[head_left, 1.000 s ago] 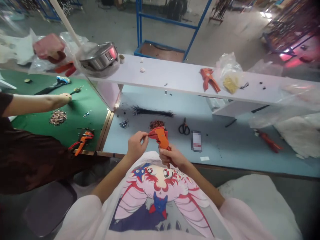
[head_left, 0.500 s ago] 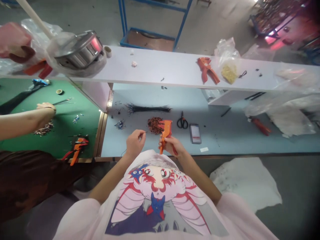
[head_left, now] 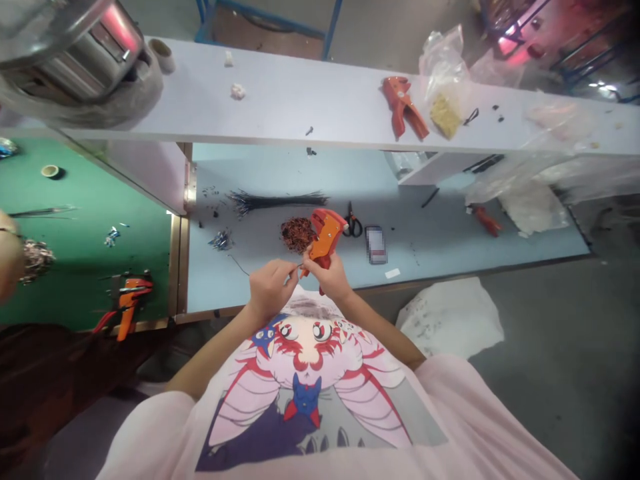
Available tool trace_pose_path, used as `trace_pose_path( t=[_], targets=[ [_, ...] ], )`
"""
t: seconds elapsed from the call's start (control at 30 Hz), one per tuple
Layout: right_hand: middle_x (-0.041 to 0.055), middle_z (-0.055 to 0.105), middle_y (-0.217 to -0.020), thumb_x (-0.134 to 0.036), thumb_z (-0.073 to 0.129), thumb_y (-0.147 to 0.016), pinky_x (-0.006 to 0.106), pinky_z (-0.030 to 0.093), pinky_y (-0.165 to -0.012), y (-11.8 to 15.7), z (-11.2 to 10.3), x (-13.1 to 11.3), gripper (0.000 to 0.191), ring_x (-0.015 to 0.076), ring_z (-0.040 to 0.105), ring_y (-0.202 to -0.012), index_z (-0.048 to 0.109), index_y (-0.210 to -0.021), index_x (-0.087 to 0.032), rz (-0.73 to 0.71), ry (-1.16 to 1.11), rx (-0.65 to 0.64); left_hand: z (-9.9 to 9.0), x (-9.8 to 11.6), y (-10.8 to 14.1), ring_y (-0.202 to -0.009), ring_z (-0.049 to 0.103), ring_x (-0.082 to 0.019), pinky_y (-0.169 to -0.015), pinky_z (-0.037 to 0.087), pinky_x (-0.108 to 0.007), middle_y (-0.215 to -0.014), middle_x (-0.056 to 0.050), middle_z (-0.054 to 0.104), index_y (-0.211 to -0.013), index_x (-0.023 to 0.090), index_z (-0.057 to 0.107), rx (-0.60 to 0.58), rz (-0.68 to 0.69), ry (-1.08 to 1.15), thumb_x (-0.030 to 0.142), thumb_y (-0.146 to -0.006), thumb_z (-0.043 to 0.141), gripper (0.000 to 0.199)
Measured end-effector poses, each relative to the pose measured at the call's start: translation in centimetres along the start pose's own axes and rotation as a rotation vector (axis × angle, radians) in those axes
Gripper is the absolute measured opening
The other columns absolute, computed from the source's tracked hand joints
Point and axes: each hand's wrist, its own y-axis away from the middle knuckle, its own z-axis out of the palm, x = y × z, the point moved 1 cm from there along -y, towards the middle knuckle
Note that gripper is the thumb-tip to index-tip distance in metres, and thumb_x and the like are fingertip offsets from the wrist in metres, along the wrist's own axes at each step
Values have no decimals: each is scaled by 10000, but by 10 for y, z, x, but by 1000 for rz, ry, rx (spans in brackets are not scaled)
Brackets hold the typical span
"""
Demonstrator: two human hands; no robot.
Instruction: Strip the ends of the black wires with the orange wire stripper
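Note:
My right hand point(head_left: 330, 273) is wrapped round the handles of an orange and red wire stripper point(head_left: 326, 235), its head pointing away from me. Pinched in my left hand point(head_left: 273, 285) is a thin dark wire point(head_left: 239, 265), whose loose tail trails out to the left. The wire's other end meets the fingers of my right hand beside the stripper's handle. Just beyond the tool lies a pile of short reddish-brown pieces point(head_left: 296, 235). A bundle of black wires point(head_left: 280, 201) rests behind that pile.
Scissors point(head_left: 353, 221) and a phone point(head_left: 376, 245) lie to the right on the blue table. Another stripper point(head_left: 404, 107) sits on the white shelf point(head_left: 345, 120). A co-worker's hand point(head_left: 9, 257) is at the far left, near an orange tool point(head_left: 129, 303) on the green mat.
My hands have come together, bringing the wire to my right hand. The stripper has turned, with its head now tilted to the right. My view has shifted.

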Motion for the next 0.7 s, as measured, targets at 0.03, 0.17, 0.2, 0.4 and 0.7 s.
trace_pose_path(
  t=[0.03,0.17,0.2,0.4,0.7],
  targets=[
    [-32,543,-691,-238,671,-695,256,479,-536,-1,0,2,258,97,521,-549,487,-870,-189,5,14,-7,2,0,1,-631,567,-114,-611,381,-211,-647,-10,642,-746,176,618,-3,1,-6,140,-812,527,118],
    [-22,535,-690,-233,654,-697,241,461,-493,-8,-12,12,244,104,535,-550,487,-864,-172,24,73,-33,7,-2,11,-591,536,-113,-592,360,-219,-605,-7,606,-735,173,625,-10,-48,-38,141,-809,523,130],
    [-20,536,-694,-237,645,-703,236,459,-491,-12,-20,14,238,100,534,-546,488,-867,-168,26,91,-27,6,-5,14,-575,524,-112,-584,355,-221,-592,-6,595,-724,172,627,6,-87,-50,143,-804,526,131],
    [-30,532,-704,-300,636,-676,268,478,-543,-60,-81,28,302,113,543,-550,469,-903,-191,-26,235,196,-20,-24,41,-561,520,-102,-591,381,-212,-599,6,591,-742,166,640,145,-449,-130,175,-777,569,79],
    [42,608,-839,-348,626,-662,356,429,-797,-119,-73,82,346,200,559,-801,515,-941,-177,-66,872,85,-24,-6,43,-623,570,-104,-624,431,-206,-690,-7,637,-797,174,652,122,-552,16,224,-795,571,95]
  ],
)
